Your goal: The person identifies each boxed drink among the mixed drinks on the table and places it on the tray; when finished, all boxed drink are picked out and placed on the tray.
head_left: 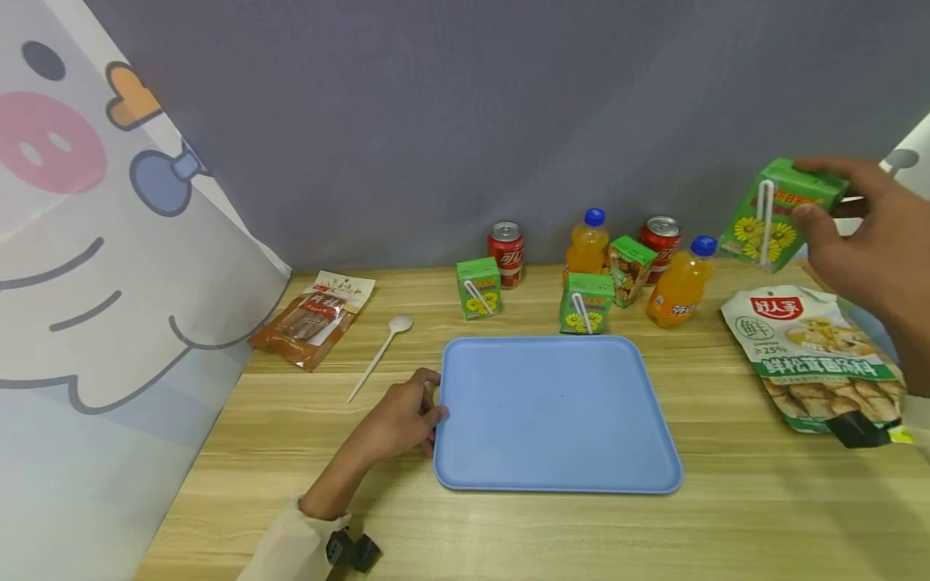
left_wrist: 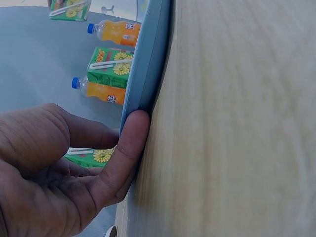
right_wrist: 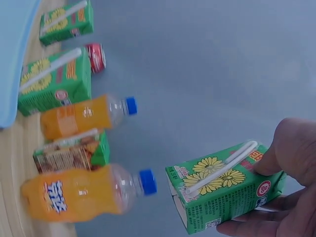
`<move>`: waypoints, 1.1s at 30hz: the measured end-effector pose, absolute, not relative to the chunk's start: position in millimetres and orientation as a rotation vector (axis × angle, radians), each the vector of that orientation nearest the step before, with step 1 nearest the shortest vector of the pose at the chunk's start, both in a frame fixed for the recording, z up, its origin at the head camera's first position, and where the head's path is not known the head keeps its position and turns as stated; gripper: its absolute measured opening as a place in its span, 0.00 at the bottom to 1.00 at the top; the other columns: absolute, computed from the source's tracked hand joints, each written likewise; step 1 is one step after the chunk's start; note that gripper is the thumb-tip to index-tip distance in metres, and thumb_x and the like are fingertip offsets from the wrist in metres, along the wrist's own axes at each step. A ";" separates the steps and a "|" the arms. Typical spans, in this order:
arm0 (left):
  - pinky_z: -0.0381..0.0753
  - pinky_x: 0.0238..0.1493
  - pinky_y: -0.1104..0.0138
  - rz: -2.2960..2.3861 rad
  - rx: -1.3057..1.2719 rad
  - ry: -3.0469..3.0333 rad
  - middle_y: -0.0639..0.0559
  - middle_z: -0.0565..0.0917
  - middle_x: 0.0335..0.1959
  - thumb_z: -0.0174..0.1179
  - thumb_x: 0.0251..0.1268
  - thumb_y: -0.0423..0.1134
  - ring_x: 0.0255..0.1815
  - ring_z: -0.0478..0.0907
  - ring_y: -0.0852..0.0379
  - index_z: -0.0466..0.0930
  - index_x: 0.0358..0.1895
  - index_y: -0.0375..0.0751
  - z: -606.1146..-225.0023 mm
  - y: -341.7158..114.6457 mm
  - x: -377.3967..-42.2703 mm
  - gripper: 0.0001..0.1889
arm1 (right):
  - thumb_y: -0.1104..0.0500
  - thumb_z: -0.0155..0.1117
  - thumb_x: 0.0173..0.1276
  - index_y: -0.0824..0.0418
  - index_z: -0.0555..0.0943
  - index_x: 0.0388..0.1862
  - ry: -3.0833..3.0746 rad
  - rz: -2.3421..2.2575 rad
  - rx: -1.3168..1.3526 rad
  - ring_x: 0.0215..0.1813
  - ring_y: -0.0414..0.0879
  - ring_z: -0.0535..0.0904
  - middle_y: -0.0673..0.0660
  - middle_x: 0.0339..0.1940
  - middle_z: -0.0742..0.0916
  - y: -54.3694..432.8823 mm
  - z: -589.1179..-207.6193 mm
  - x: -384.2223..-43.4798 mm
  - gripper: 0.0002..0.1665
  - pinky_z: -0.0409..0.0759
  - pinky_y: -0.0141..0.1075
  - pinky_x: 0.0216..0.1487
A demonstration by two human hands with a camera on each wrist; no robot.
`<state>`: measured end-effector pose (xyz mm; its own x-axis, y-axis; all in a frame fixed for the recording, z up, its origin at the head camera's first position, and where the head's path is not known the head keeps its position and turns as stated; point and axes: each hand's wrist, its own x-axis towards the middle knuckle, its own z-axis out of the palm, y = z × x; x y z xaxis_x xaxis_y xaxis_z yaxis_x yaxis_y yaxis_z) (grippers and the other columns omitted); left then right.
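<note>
My right hand point(head_left: 865, 218) grips a green drink carton point(head_left: 781, 214) with yellow flowers and a white straw on its front, held in the air above the table's right side. The right wrist view shows the thumb on the carton's front point(right_wrist: 222, 182) and fingers beneath it. At the tray's left edge, my left hand point(head_left: 403, 415) pinches the rim of the blue tray point(head_left: 559, 484), thumb on one side and a finger on the other. The tray lies on the table with nothing on it.
Behind the tray stand two green cartons point(head_left: 479, 289), a smaller brown-and-green carton point(head_left: 630, 270), two orange soda bottles point(head_left: 679, 286) and two red cans point(head_left: 506, 254). A white spoon point(head_left: 381, 355) and brown snack packet point(head_left: 316, 319) lie left. A large mushroom-print pouch point(head_left: 814, 355) lies right.
</note>
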<state>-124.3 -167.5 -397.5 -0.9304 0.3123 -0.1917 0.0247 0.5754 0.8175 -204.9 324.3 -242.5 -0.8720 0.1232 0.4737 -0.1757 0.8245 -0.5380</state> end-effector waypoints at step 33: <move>0.87 0.20 0.62 1.294 0.285 2.488 0.46 0.82 0.31 0.57 0.74 0.29 0.20 0.84 0.54 0.59 0.69 0.26 -397.3 -167.4 -124.2 0.26 | 0.70 0.68 0.67 0.45 0.73 0.72 -2.465 0.893 0.704 0.50 0.25 0.78 0.50 0.61 0.81 237.1 -266.3 -141.6 0.38 0.77 0.14 0.44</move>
